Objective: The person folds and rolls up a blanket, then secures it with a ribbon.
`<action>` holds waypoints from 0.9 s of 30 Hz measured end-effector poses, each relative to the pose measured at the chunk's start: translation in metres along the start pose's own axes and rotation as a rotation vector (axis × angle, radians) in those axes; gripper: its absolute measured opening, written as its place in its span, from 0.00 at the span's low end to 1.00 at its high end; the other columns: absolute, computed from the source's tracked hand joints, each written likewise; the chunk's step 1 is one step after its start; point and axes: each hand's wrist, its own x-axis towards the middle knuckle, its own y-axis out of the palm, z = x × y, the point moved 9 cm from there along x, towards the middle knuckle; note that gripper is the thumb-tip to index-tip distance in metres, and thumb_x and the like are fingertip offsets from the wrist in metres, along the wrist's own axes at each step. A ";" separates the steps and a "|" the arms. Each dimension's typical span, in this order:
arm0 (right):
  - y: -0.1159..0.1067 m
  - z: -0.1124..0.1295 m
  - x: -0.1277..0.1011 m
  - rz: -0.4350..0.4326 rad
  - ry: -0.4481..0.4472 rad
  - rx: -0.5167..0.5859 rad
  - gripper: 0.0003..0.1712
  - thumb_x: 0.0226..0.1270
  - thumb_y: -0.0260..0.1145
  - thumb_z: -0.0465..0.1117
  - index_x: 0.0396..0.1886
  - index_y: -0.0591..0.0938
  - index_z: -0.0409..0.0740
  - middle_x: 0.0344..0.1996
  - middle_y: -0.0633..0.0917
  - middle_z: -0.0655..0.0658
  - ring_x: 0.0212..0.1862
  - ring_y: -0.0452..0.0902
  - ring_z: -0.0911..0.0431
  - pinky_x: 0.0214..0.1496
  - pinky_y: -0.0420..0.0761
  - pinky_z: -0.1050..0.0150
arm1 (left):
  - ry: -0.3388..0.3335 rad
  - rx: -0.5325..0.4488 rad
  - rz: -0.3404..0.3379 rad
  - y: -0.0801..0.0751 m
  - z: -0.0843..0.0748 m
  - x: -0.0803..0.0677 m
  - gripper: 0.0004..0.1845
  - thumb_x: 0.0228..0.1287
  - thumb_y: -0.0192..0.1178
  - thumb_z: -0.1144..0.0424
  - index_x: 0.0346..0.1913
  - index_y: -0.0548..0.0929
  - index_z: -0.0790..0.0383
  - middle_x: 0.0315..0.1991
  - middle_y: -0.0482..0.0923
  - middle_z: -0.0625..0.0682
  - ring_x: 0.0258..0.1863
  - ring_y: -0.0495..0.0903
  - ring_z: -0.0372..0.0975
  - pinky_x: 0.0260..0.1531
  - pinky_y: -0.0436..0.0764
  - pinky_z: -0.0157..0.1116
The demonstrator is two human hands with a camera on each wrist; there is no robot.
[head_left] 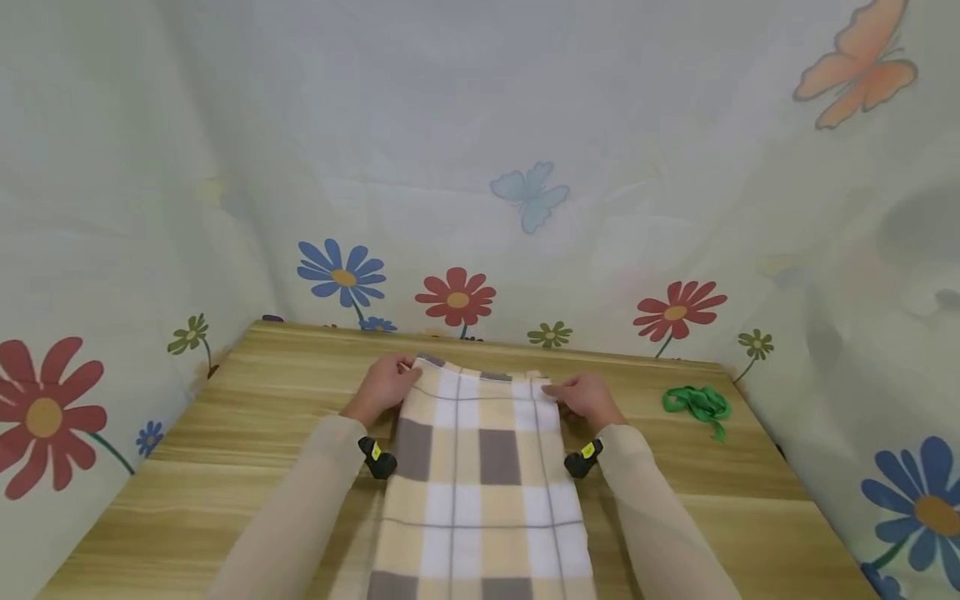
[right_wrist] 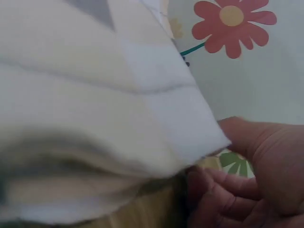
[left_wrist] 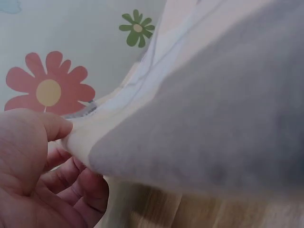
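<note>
A checked cloth [head_left: 472,492] in cream, white and grey stretches along the middle of the table, its near part running out of the head view. At its far left corner my left hand [head_left: 387,385] pinches the edge between thumb and fingers. My right hand [head_left: 588,397] pinches the far right corner the same way. In the left wrist view the left thumb [left_wrist: 57,127] presses on top of the cloth [left_wrist: 209,109], which hangs above the wood. The right wrist view has the cloth [right_wrist: 95,104] sagging in layers beside the right hand [right_wrist: 270,166].
A crumpled green ribbon-like strip [head_left: 697,407] lies on the right of the wooden table [head_left: 247,400]. Behind and at both sides hangs a pale curtain [head_left: 420,125] printed with flowers and butterflies. Black wrist devices [head_left: 378,458] sit by both cuffs.
</note>
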 end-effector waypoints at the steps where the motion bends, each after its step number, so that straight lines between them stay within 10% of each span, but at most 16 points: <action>1: 0.003 0.001 0.001 0.030 0.004 0.004 0.17 0.63 0.75 0.52 0.27 0.88 0.42 0.18 0.79 0.52 0.24 0.72 0.57 0.28 0.71 0.64 | -0.002 -0.006 0.005 -0.001 0.000 0.000 0.17 0.77 0.57 0.53 0.54 0.79 0.64 0.36 0.78 0.57 0.30 0.77 0.44 0.29 0.76 0.36; 12: -0.011 0.013 -0.002 -0.020 -0.073 0.262 0.15 0.67 0.74 0.47 0.43 0.88 0.39 0.29 0.84 0.50 0.32 0.78 0.56 0.37 0.80 0.63 | 0.103 -0.138 0.037 -0.010 -0.016 0.001 0.14 0.79 0.55 0.55 0.58 0.75 0.59 0.37 0.76 0.55 0.25 0.75 0.42 0.26 0.77 0.36; 27: -0.008 0.018 0.014 -0.226 -0.228 0.071 0.12 0.64 0.76 0.43 0.39 0.89 0.38 0.34 0.89 0.42 0.35 0.82 0.54 0.35 0.79 0.64 | 0.101 -0.140 -0.138 -0.006 -0.005 0.011 0.12 0.78 0.54 0.61 0.57 0.72 0.62 0.41 0.80 0.59 0.39 0.77 0.46 0.42 0.75 0.41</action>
